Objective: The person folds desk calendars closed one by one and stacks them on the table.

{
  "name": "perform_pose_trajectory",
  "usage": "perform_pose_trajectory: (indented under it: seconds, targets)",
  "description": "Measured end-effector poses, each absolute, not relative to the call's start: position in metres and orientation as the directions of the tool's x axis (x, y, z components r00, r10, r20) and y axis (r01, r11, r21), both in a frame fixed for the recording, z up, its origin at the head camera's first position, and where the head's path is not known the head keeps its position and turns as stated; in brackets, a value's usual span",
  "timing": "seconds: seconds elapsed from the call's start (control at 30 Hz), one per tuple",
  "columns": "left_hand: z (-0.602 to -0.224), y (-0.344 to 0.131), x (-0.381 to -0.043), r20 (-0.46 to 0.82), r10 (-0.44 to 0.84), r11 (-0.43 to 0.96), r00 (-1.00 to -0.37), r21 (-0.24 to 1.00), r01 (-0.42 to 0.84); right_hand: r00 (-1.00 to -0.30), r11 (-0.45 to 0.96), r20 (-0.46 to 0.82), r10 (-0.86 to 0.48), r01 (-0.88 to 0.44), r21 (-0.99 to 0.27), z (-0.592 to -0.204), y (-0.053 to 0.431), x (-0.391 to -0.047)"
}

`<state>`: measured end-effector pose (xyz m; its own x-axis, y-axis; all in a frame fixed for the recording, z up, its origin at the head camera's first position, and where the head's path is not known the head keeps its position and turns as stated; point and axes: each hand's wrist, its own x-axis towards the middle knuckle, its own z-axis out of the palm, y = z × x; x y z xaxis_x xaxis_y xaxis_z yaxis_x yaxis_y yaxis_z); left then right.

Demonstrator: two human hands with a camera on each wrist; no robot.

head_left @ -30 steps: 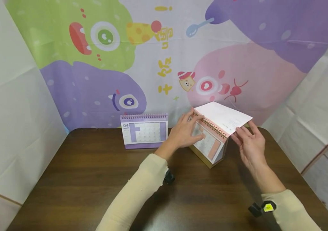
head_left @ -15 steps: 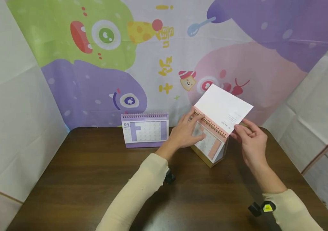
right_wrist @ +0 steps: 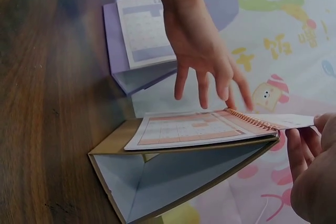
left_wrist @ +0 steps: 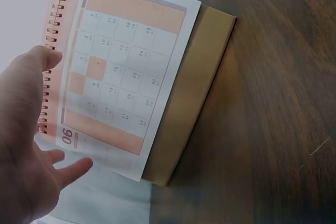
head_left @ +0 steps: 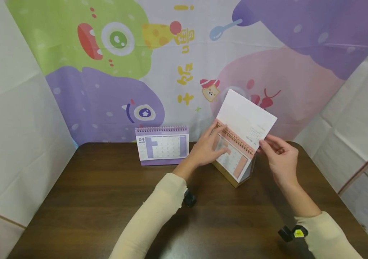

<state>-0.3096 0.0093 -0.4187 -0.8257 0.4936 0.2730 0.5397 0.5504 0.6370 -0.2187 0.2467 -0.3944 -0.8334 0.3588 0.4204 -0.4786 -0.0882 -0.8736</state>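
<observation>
A pink desk calendar (head_left: pixel 232 158) with a gold spiral stands angled on the table, its tan stand (right_wrist: pixel 178 182) hollow beneath. "06" is legible on its grid page (left_wrist: pixel 121 72) in the left wrist view. One turned-up page (head_left: pixel 247 117), mostly white, slants upward from the spiral. My right hand (head_left: pixel 282 158) pinches that page at its lower right edge between thumb and fingers, as the right wrist view also shows. At the calendar's upper left corner, my left hand (head_left: pixel 205 149) has its fingers spread by the spiral; whether they all touch it I cannot tell.
A purple desk calendar (head_left: pixel 166 147) showing "04" stands to the left, beyond my left forearm. The brown wooden table (head_left: pixel 106 201) ends at a cartoon-printed backdrop (head_left: pixel 158 64) behind, with white sheeting (head_left: pixel 12 93) on both sides.
My right hand has lifted the page from nearly flat to a steep upward slant, its free edge swinging up and back. The left hand has stayed almost in place.
</observation>
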Motion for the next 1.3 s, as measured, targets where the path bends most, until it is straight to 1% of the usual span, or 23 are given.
perform_pose_trajectory:
  seconds: [0.23, 0.3, 0.37, 0.47, 0.53, 0.7, 0.83, 0.97, 1.17, 1.3]
  targets:
    - [-0.409, 0.003, -0.305, 0.372, 0.467, 0.483, -0.802, 0.653, 0.584, -0.818, -0.019, 0.466, 0.338, -0.501, -0.865, -0.395, 0.246, -0.217]
    - [-0.405, -0.001, -0.303, 0.400, 0.454, 0.466, -0.796, 0.655, 0.595, -0.815, 0.038, 0.479, 0.325, -0.495, -0.868, -0.395, 0.246, -0.216]
    - [-0.401, -0.004, -0.301, 0.424, 0.443, 0.453, -0.790, 0.654, 0.605, -0.809, 0.123, 0.502, 0.304, -0.490, -0.863, -0.396, 0.246, -0.215]
    - [-0.398, -0.009, -0.299, 0.439, 0.428, 0.438, -0.790, 0.664, 0.606, -0.791, 0.250, 0.552, 0.264, -0.497, -0.831, -0.399, 0.247, -0.213]
    - [-0.397, -0.013, -0.298, 0.440, 0.413, 0.422, -0.798, 0.684, 0.595, -0.777, 0.294, 0.586, 0.231, -0.518, -0.803, -0.401, 0.247, -0.213]
    - [-0.407, -0.019, -0.303, 0.482, 0.349, 0.403, -0.804, 0.697, 0.593, -0.754, 0.328, 0.640, 0.147, -0.573, -0.751, -0.407, 0.250, -0.213]
    - [-0.405, -0.025, -0.296, 0.518, 0.309, 0.403, -0.798, 0.688, 0.603, -0.738, 0.335, 0.672, 0.059, -0.620, -0.710, -0.411, 0.252, -0.213]
    - [-0.402, -0.031, -0.289, 0.526, 0.286, 0.432, -0.801, 0.676, 0.598, -0.709, 0.380, 0.705, -0.014, -0.656, -0.652, -0.413, 0.252, -0.213]
    - [-0.407, -0.040, -0.286, 0.542, 0.253, 0.450, -0.802, 0.668, 0.593, -0.679, 0.425, 0.733, -0.049, -0.678, -0.600, -0.415, 0.251, -0.212]
    - [-0.437, -0.049, -0.303, 0.584, 0.217, 0.466, -0.782, 0.642, 0.609, -0.670, 0.437, 0.740, -0.057, -0.683, -0.585, -0.417, 0.250, -0.212]
